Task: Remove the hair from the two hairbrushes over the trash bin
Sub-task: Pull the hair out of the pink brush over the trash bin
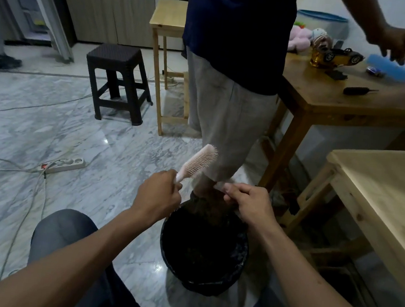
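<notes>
Where the head camera looks down past two bare forearms, the floor (109,145) is glossy grey-veined marble, crossed by loose cables and a white power strip (64,165) lying flat to the left. A dark plastic stool (117,79) stands farther back, beside a narrow pale wooden table (168,16). On the right are two more wooden tables: a darker one (334,94) carrying a yellow toy car (340,57) and soft toys, and a lighter one (385,194) nearer the camera. A second person (236,54) in a dark shirt and light trousers stands just beyond the bin, one hand blurred near a blue object (too smeared to identify).

The trash bin (204,252) is round, lined with a black bag, and sits on the floor between the wearer's knees. The pink hairbrush (198,164) has a pale oblong head packed with fine bristles, which face right and slightly down.

Its long axis runs diagonally, handle low at the left, head tilted up and away to the right, above the bin's far left rim. The left hand (159,194) is curled tight round the handle. The right hand (249,203) hovers over the bin's far rim, just right of the brush, fingers bunched and thumb pressed to the forefinger; whether any hair is pinched there cannot be told.
</notes>
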The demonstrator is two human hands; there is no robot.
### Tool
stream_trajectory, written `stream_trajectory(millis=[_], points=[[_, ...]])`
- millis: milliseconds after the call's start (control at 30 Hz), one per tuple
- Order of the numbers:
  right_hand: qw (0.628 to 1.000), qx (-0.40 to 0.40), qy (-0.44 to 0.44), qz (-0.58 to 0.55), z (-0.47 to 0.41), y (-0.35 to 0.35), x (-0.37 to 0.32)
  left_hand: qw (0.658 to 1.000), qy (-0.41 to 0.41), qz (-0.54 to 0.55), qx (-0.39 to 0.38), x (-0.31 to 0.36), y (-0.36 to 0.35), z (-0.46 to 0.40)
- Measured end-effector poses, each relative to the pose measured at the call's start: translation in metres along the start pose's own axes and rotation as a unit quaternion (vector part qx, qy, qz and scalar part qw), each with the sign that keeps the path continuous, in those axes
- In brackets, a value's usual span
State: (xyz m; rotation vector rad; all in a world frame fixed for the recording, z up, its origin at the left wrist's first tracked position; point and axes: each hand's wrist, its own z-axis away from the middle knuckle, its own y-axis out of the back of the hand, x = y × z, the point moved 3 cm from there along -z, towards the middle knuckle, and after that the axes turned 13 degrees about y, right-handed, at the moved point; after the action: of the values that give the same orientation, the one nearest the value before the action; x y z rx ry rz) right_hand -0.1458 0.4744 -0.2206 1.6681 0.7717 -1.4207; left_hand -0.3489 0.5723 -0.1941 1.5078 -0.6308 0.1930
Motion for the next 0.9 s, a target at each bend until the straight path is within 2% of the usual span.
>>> stream_trajectory(millis=[67,133,200,267,400,467,533,600,800,900], points=[[1.000,0.002,0.004,0.023,0.005,0.007,0.000,0.998,0.049,0.032,0.006,-0.010,0.001,-0.002],[0.998,-0.023,0.003,0.065,0.008,0.013,0.004,0.998,0.056,0.035,0.013,-0.014,0.001,-0.002],[0.989,-0.090,-0.003,0.116,0.007,0.012,0.009,1.000,0.018,0.010,0.018,-0.012,-0.001,0.000],[0.982,-0.145,-0.019,0.117,0.007,0.004,0.011,0.999,-0.035,-0.002,0.018,-0.006,-0.003,0.004],[0.987,-0.156,-0.030,-0.002,0.003,-0.015,0.006,0.990,-0.142,-0.007,0.005,0.008,-0.006,0.012],[0.984,-0.175,-0.025,-0.012,0.005,-0.023,0.003,0.985,-0.172,-0.005,-0.004,0.013,-0.006,0.015],[0.987,-0.158,-0.019,-0.028,0.005,-0.027,0.002,0.983,-0.181,0.004,-0.011,0.013,-0.006,0.016],[0.993,-0.107,-0.015,-0.041,0.003,-0.025,0.004,0.985,-0.170,0.016,-0.019,0.011,-0.006,0.013],[0.999,0.003,-0.028,-0.024,0.003,0.007,0.014,0.997,-0.049,0.058,-0.034,-0.010,-0.004,-0.001],[0.999,-0.011,-0.039,0.017,0.008,0.017,0.020,0.997,-0.024,0.058,-0.051,-0.012,-0.005,-0.002]])
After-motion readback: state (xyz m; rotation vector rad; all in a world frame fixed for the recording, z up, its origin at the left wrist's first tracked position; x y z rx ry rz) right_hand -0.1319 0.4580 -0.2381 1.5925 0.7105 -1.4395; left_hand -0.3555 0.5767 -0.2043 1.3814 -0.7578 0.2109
